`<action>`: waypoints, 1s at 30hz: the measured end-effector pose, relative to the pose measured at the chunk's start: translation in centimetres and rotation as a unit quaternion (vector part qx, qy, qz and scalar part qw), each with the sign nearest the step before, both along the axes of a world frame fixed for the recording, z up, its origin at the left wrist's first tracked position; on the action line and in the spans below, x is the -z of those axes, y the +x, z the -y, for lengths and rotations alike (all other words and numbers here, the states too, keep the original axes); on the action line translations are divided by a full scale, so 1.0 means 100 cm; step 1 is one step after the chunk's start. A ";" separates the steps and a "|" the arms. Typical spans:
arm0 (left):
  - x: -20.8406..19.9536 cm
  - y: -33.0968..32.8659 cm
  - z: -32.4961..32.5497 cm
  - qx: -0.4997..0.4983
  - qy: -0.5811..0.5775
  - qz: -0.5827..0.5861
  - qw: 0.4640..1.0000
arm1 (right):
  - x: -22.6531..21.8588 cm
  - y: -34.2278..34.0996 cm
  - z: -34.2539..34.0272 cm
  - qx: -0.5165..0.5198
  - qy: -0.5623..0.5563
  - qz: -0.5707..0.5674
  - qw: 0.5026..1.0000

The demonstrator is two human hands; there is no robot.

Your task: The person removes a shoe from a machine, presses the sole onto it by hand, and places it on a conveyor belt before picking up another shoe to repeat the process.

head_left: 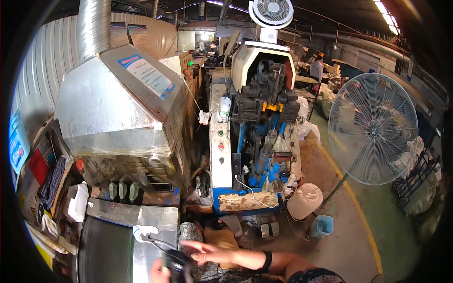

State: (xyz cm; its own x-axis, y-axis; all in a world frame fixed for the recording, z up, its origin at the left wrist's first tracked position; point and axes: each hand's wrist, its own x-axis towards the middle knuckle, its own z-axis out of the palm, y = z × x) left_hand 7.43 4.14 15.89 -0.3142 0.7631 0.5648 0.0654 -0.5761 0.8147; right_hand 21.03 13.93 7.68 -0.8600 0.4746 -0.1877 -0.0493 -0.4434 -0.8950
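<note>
My left hand (159,272) is at the bottom edge, its fingers closed round the side of a black item (178,265). The item is blurred and partly cut off, so its kind does not show. From the right reaches my right hand (210,253), with its fingers stretched out toward the top of the black item. Whether they touch it I cannot tell. A white cloth-like piece (144,232) lies just beyond, on the metal edge of a table with a dark belt (106,245). Under my right arm there is some tan material (222,239).
Ahead stands a machine with blue parts and a control panel (220,141). A metal hood (111,101) rises at the left above several dark green pieces (123,190). Right of the machine are a plastic jug (305,200), a blue bucket (322,226) and a large standing fan (373,129).
</note>
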 end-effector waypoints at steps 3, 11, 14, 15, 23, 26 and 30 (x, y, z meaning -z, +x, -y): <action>0.004 -0.018 0.004 0.013 -0.081 -0.069 0.994 | 0.036 -0.014 0.017 -0.173 0.138 0.085 0.971; 0.123 -0.149 0.080 -0.149 -0.334 -0.113 0.924 | 0.073 0.002 0.029 0.110 -0.306 0.009 0.946; 0.142 -0.166 0.105 -0.202 -0.318 0.169 0.911 | 0.019 -0.046 -0.031 0.217 -0.200 -0.015 0.955; 0.152 -0.170 0.126 -0.221 -0.342 0.158 0.899 | 0.037 -0.066 -0.058 0.249 -0.155 -0.021 0.956; 0.120 -0.159 0.214 -0.279 -0.522 -0.112 0.798 | 0.150 -0.213 -0.220 0.207 0.508 0.248 0.798; 0.142 -0.186 0.265 -0.412 -0.482 -0.209 0.744 | 0.179 -0.220 -0.153 0.100 0.332 0.078 0.935; 0.156 -0.227 0.360 -0.631 -0.491 -0.289 0.527 | 0.153 -0.177 -0.029 -0.037 0.287 0.164 0.943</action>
